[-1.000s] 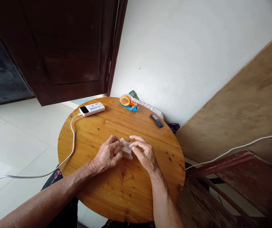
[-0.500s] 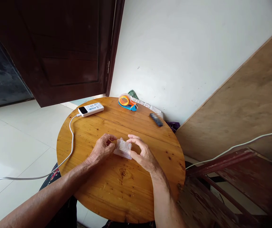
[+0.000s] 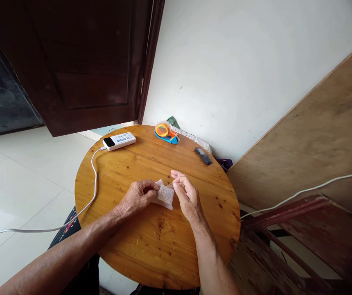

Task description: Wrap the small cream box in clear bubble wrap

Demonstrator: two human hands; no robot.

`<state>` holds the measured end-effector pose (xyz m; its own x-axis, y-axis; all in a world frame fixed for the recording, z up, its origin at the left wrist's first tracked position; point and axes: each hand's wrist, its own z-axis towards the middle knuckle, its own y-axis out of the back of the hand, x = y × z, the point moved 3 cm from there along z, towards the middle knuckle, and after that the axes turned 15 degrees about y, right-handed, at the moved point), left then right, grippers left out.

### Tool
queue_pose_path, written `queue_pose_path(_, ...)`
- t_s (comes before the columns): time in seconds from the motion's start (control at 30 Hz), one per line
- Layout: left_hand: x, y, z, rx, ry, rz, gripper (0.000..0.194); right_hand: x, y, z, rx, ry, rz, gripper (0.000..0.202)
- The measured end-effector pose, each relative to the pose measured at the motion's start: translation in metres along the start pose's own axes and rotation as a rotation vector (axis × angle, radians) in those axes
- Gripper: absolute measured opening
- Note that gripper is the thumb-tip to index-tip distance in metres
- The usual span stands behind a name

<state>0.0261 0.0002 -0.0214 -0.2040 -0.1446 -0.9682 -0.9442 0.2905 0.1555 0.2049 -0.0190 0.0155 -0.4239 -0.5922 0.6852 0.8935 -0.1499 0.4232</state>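
A small packet in clear, crinkled wrap, with a pale printed label, lies near the middle of the round wooden table. My left hand pinches its left edge between thumb and fingers. On the other side, my right hand has thumb and index finger together at the packet's upper right corner, where a bit of the wrap seems to be caught. The other fingers of that hand stretch out above the table.
Towards the back left is a white device with a dark screen and a white cable running off the table. An orange and blue tape dispenser stands at the back. A dark, blurred-out object lies at the back right.
My left hand has moved right and closed on the packet's left edge. My right thumb has left the packet's lower right side and come up to the index finger. The packet has shifted slightly right.
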Motion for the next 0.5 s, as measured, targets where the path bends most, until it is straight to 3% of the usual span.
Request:
queue_pose_path(0.13, 0.002, 0.001, 0.002, -0.06, -0.011, 0.001, 0.018, 0.001, 0.001, 0.001, -0.068, -0.05, 0.071, 0.023)
queue_pose_path(0.3, 0.004, 0.004, 0.004, -0.122, -0.009, -0.058, 0.032, -0.003, 0.003, 0.01, -0.147, -0.094, 0.112, 0.027)
queue_pose_path(0.5, 0.001, -0.002, 0.002, 0.071, -0.023, -0.106, 0.041, -0.026, 0.012, 0.036, -0.199, -0.137, 0.011, 0.037)
